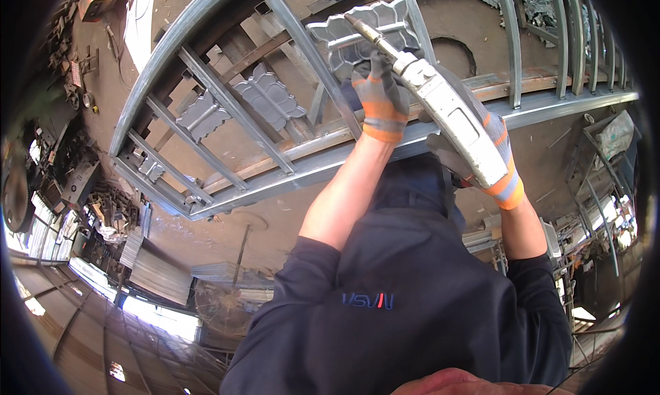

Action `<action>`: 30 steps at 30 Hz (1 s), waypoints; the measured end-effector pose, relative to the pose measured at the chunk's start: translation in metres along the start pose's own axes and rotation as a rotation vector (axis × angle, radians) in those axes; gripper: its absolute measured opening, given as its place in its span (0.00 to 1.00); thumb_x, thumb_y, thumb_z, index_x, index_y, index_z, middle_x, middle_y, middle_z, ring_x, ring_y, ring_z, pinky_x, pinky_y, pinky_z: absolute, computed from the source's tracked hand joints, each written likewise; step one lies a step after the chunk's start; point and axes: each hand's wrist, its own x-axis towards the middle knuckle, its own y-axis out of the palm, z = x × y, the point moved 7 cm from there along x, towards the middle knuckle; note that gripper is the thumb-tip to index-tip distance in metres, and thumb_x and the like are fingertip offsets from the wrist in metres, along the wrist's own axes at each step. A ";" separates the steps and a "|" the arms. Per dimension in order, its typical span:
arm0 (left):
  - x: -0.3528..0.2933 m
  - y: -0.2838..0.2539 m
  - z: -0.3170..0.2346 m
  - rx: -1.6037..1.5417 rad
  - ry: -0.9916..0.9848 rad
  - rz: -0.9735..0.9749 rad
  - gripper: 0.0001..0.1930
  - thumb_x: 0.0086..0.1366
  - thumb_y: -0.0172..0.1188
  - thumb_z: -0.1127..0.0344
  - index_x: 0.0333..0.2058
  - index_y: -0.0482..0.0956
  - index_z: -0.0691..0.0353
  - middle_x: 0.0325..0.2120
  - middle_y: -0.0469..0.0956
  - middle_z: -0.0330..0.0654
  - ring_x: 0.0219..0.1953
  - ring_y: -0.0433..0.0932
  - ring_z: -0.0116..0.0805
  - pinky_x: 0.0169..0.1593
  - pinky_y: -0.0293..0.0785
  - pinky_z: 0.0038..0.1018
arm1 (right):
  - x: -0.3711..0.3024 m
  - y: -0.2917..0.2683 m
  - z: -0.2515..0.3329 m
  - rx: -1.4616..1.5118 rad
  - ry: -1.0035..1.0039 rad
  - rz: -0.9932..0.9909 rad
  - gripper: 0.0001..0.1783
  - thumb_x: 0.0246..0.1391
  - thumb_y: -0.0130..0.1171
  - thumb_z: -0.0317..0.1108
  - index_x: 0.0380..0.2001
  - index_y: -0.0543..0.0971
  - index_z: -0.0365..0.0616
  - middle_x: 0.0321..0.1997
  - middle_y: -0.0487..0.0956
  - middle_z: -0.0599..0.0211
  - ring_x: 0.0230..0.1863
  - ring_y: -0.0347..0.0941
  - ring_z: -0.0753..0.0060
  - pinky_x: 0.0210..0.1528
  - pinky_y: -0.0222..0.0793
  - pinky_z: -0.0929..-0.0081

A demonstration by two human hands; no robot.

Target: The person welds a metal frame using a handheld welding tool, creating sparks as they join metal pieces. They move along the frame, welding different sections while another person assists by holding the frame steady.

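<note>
My right hand (507,162), in a grey and orange work glove, is wrapped round a long white and silver welding gun (450,113). The gun's narrow nozzle points up and left, over a grey ornamental metal plate (399,17) with scalloped edges. Beside the gun's neck, my left hand (383,99), gloved alike, is closed at the plate's lower edge; its fingers are partly hidden, so what they grip cannot be made out. The plate sits between bars of an arched metal frame (295,30). Two similar plates (268,96) and a smaller one (151,167) sit between bars farther left.
The frame's long lower rail (550,106) runs across in front of me. Metal scraps (540,10) lie beyond the bars at the far right. Stacked sheets (158,271) lie at the lower left. A metal rack (605,168) stands at the right. Cluttered tools and parts (75,175) line the left.
</note>
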 end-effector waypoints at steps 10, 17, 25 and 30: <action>0.020 0.006 0.008 -0.116 -0.179 0.027 0.16 0.75 0.56 0.52 0.27 0.72 0.50 0.22 0.70 0.31 0.26 0.71 0.29 0.33 0.68 0.30 | 0.002 -0.005 0.009 0.129 0.012 -0.033 0.32 0.52 0.73 0.30 0.62 0.78 0.39 0.56 0.84 0.54 0.49 0.84 0.52 0.51 0.79 0.64; -0.003 0.029 -0.007 -0.026 -0.157 0.024 0.12 0.74 0.54 0.55 0.32 0.75 0.53 0.24 0.73 0.33 0.27 0.76 0.31 0.33 0.74 0.31 | -0.001 0.003 -0.001 0.195 0.099 -0.030 0.32 0.53 0.69 0.20 0.63 0.79 0.39 0.53 0.86 0.60 0.48 0.83 0.66 0.52 0.79 0.69; -0.017 0.056 -0.005 -0.267 -0.319 0.185 0.13 0.73 0.45 0.54 0.30 0.75 0.47 0.22 0.71 0.30 0.27 0.76 0.29 0.35 0.73 0.29 | 0.000 0.006 0.000 0.204 0.108 -0.016 0.32 0.53 0.70 0.19 0.63 0.79 0.39 0.54 0.86 0.60 0.51 0.83 0.65 0.55 0.78 0.69; -0.006 0.049 -0.003 -0.282 -0.274 0.214 0.13 0.72 0.53 0.52 0.36 0.76 0.55 0.27 0.75 0.36 0.32 0.78 0.34 0.40 0.76 0.34 | 0.006 0.007 0.001 0.231 0.105 -0.032 0.32 0.53 0.69 0.20 0.64 0.79 0.40 0.54 0.85 0.60 0.52 0.82 0.66 0.57 0.77 0.69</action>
